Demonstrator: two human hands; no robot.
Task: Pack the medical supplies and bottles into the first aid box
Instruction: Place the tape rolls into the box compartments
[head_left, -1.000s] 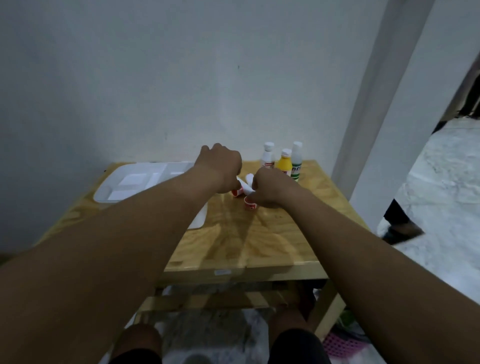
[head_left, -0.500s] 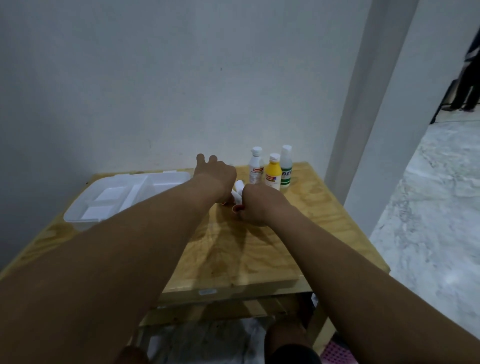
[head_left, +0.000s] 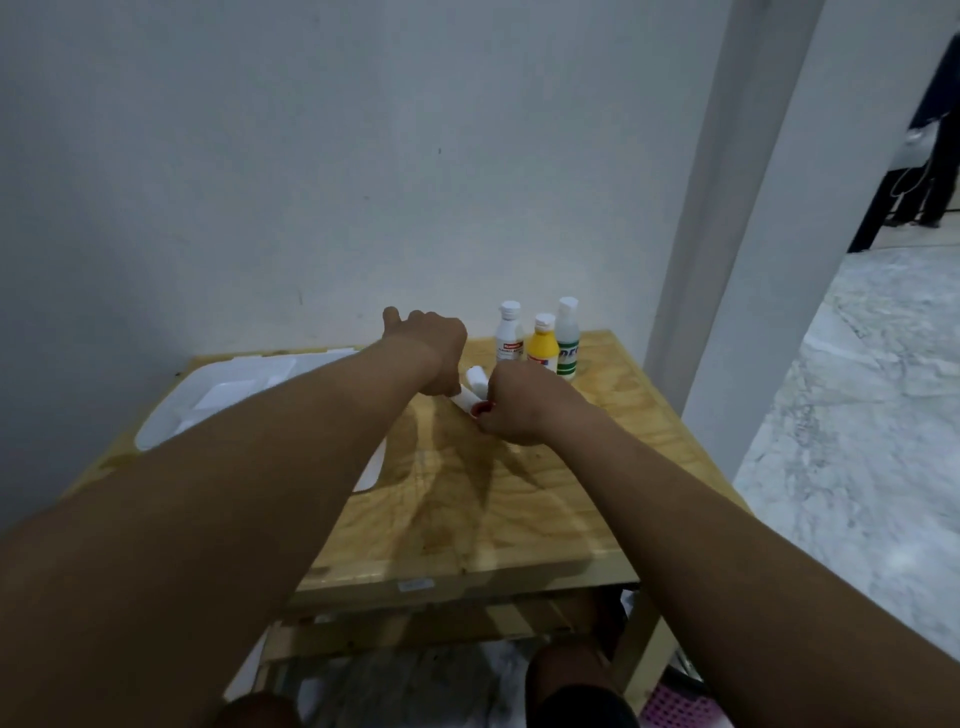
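Note:
My left hand (head_left: 434, 349) and my right hand (head_left: 511, 410) meet over the middle of the wooden table (head_left: 519, 499). Between them lie small white rolls with red ends (head_left: 470, 397); both hands are closed on them. Three bottles stand behind at the back right: a white one (head_left: 509, 332), a yellow one (head_left: 543, 345) and a clear one with a green label (head_left: 568, 338). The white first aid box (head_left: 228, 395) lies open at the back left, partly hidden by my left forearm.
A white wall stands right behind the table, and a white pillar (head_left: 727, 260) rises to the right. Marble floor (head_left: 857, 415) lies to the right. My knees and a pink basket (head_left: 675, 709) show under the table.
The view has tilted and shifted, so the table sits lower and more to the right. Both hands stay together on the white rolls, with my left thumb now lifted.

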